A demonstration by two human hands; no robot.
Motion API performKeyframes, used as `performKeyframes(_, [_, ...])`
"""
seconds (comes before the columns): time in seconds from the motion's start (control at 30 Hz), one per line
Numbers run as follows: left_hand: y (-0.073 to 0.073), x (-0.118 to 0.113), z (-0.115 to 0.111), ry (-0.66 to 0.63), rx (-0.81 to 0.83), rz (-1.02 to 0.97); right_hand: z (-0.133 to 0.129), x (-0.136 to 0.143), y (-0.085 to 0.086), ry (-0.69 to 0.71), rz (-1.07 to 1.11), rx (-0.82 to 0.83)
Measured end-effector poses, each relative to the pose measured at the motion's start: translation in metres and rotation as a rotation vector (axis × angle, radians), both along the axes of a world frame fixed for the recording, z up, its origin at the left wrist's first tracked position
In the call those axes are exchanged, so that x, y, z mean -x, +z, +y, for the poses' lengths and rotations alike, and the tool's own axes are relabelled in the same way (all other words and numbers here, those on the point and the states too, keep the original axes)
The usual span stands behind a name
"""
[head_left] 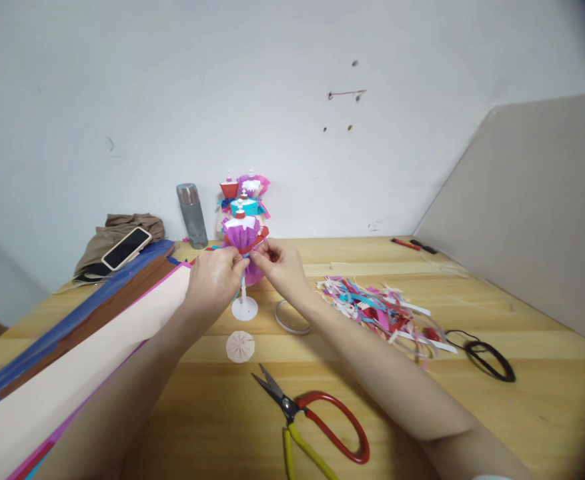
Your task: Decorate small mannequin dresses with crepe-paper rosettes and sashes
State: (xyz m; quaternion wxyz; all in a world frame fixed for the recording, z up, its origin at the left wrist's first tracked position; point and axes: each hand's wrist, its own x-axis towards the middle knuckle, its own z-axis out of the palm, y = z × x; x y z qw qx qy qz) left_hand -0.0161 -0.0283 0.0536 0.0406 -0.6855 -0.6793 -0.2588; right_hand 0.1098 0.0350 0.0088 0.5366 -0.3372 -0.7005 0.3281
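A small white dress-form stand (245,309) stands upright on the table, wearing a purple crepe-paper dress (243,235) with a red band at the waist. My left hand (215,275) pinches at the left of the waist, thumb and fingertips pressed together. From the right, my right hand (281,268) pinches the same waist area, its fingertips close to the left ones. A bit of light blue strip shows between them; the exact hold is partly hidden. A pleated pale pink paper circle (241,347) lies in front of the base.
Scissors (289,407) lie open-bladed in front. Coloured paper scraps (372,307), a tape roll (292,319) and a black cord (489,360) are rightward. Paper sheets (137,320), a phone (127,248) and a bottle (193,217) are leftward. Other dressed forms (229,190) stand behind.
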Motion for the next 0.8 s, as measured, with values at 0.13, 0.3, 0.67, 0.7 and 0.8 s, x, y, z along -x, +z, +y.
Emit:
performKeyframes(0.13, [0.0000,-0.0003,0.0004,0.003,0.001,-0.004,-0.0002,0.0003,0.0001,-0.023,-0.014,0.004])
performKeyframes(0.3, [-0.0004,0.0007,0.0004,-0.015,-0.007,-0.017,-0.0006,0.0025,0.0008,-0.066,-0.038,-0.013])
performKeyframes(0.67, [-0.0012,0.0024,0.0013,-0.026,-0.021,-0.033,0.0014,0.0067,-0.0006,-0.092,-0.010,-0.023])
performKeyframes(0.7, [-0.0011,0.0024,0.0012,-0.028,-0.021,-0.030,0.0016,0.0068,-0.0010,-0.091,-0.004,-0.028])
performKeyframes(0.8, [0.0008,0.0026,-0.0005,-0.035,-0.020,-0.020,0.0021,0.0074,-0.0019,-0.095,0.001,-0.035])
